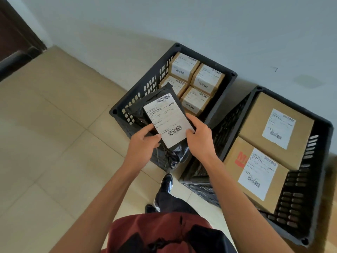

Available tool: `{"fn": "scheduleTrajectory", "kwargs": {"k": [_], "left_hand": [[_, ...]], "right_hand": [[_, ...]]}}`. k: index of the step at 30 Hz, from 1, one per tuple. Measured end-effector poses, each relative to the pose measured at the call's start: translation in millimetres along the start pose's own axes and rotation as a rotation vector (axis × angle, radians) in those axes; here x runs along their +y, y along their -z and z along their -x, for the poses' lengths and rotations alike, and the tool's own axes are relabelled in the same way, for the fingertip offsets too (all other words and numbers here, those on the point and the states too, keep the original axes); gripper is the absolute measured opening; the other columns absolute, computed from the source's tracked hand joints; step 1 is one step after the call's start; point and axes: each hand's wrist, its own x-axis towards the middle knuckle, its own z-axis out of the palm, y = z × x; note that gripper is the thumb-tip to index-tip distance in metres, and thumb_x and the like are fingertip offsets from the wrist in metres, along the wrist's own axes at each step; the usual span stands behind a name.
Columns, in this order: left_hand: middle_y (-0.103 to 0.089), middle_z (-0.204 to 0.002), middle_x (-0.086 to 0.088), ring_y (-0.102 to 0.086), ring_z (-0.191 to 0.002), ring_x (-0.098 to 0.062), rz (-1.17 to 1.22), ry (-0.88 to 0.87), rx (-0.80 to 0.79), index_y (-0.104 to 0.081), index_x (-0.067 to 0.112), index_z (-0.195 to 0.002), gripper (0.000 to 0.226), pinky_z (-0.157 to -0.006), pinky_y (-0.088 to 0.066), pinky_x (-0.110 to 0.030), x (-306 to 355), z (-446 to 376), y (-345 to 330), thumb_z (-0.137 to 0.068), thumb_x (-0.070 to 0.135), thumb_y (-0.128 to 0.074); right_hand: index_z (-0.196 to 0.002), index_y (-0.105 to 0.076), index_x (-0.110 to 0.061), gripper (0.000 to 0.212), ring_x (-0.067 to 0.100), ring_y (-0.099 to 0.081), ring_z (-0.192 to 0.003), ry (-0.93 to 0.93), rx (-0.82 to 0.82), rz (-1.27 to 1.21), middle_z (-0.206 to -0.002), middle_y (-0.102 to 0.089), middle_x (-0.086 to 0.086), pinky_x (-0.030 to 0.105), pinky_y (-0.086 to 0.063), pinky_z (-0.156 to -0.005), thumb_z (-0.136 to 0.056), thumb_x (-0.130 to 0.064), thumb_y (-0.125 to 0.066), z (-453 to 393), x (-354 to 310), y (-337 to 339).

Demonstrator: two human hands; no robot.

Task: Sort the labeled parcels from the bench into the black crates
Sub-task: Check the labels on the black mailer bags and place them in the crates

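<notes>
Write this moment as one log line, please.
stage: parcel in hand | left hand + right hand: grip black parcel | position: over left crate | not released

Parcel bag [138, 108]: we see glossy black, white label with black barcodes.
Crates [142, 84]: black, slotted walls.
Boxes [255, 114]: brown cardboard, white labels; one carries red print.
Floor [54, 125]: beige tiles.

Bare forearms, no sleeves reaching the wrists, no watch or rings visible on the left hand [144, 143] or the right hand [199, 138]. Rust-red top [155, 229] with black patches across the front (a strap or bag, hard to tell). Dark trousers [171, 201]. Black shoes [166, 181] with white trim at the sole.
</notes>
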Motion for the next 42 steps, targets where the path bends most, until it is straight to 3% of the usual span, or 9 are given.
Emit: {"fn": "scheduleTrajectory", "kwargs": {"k": [6, 10, 17, 22, 31, 33, 35, 38, 42], "left_hand": [[-0.07, -0.128, 0.01, -0.067, -0.116, -0.01, 0.003, 0.09, -0.129, -0.063, 0.031, -0.135, 0.035, -0.094, -0.059, -0.029, 10, -67, -7, -0.106, 0.014, -0.056], [-0.069, -0.13, -0.005, -0.068, -0.114, -0.023, 0.115, 0.23, -0.156, -0.063, 0.034, -0.114, 0.029, -0.093, -0.059, -0.037, 12, -107, -15, -0.103, 0.007, -0.059], [-0.065, -0.134, 0.001, -0.062, -0.123, -0.019, 0.182, 0.433, -0.247, -0.055, 0.025, -0.142, 0.04, -0.081, -0.06, -0.034, -6, -172, -22, -0.103, 0.015, -0.06], [-0.069, -0.123, 0.008, -0.065, -0.114, -0.013, 0.199, 0.534, -0.271, -0.058, 0.031, -0.129, 0.029, -0.081, -0.061, -0.035, -17, -213, -20, -0.104, 0.016, -0.06], [-0.058, -0.125, 0.025, -0.056, -0.114, 0.002, 0.027, 0.497, -0.367, -0.051, 0.034, -0.14, 0.037, -0.106, -0.053, -0.042, -26, -263, -23, -0.106, 0.023, -0.056], [-0.058, -0.129, 0.023, -0.056, -0.111, 0.003, -0.009, 0.487, -0.378, -0.048, 0.032, -0.148, 0.044, -0.107, -0.052, -0.041, -25, -267, -21, -0.106, 0.023, -0.056], [-0.064, -0.129, 0.013, -0.061, -0.107, 0.0, -0.07, 0.484, -0.394, -0.06, 0.034, -0.132, 0.029, -0.1, -0.055, -0.037, -24, -266, -14, -0.105, 0.021, -0.056], [-0.062, -0.136, 0.003, -0.061, -0.119, -0.006, -0.28, 0.315, -0.396, -0.064, 0.029, -0.128, 0.026, -0.104, -0.054, -0.037, -28, -261, 9, -0.103, 0.026, -0.058], [-0.043, -0.157, -0.005, -0.032, -0.149, -0.024, -1.001, -0.331, -0.367, -0.054, 0.019, -0.147, 0.049, -0.12, -0.036, -0.052, -38, -268, 35, -0.099, 0.025, -0.063]], "right_hand": [[-0.153, -0.048, -0.022, 0.055, 0.009, -0.062, -0.079, -0.07, -0.033, 0.09, -0.114, -0.064, -0.006, 0.009, -0.043, -0.046, -0.104, 0.003, -0.038, -70, 0, 0], [-0.154, -0.047, -0.019, 0.06, 0.008, -0.057, -0.081, -0.08, -0.074, 0.167, -0.117, -0.058, -0.002, 0.006, -0.042, -0.051, -0.101, 0.008, -0.034, -111, 6, -3], [-0.15, -0.053, -0.015, 0.059, 0.012, -0.055, -0.112, -0.122, -0.101, 0.301, -0.14, -0.061, 0.01, 0.006, -0.047, -0.065, -0.099, 0.011, -0.038, -185, 36, -28], [-0.147, -0.056, -0.018, 0.058, 0.025, -0.06, -0.126, -0.161, -0.114, 0.347, -0.141, -0.062, 0.011, 0.024, -0.053, -0.086, -0.099, 0.01, -0.04, -226, 59, -52], [-0.143, -0.06, -0.009, 0.061, 0.036, -0.06, -0.127, -0.114, 0.01, 0.435, -0.136, -0.065, 0.02, 0.04, -0.052, -0.1, -0.092, 0.019, -0.042, -272, 86, -85], [-0.142, -0.061, -0.007, 0.06, 0.039, -0.06, -0.126, -0.103, 0.023, 0.437, -0.134, -0.066, 0.022, 0.044, -0.051, -0.104, -0.09, 0.02, -0.044, -271, 87, -88], [-0.136, -0.064, -0.001, 0.056, 0.042, -0.063, -0.121, -0.018, 0.09, 0.439, -0.13, -0.067, 0.025, 0.05, -0.052, -0.102, -0.086, 0.021, -0.05, -262, 85, -91], [-0.134, -0.066, -0.002, 0.05, 0.041, -0.057, -0.131, 0.075, 0.216, 0.518, -0.14, -0.063, 0.021, 0.056, -0.045, -0.111, -0.086, 0.012, -0.063, -231, 82, -93], [-0.143, -0.061, -0.013, 0.05, 0.04, -0.04, -0.146, 0.017, 0.04, 0.626, -0.158, -0.046, 0.018, 0.059, -0.039, -0.112, -0.093, -0.004, -0.066, -180, 78, -105]]}}
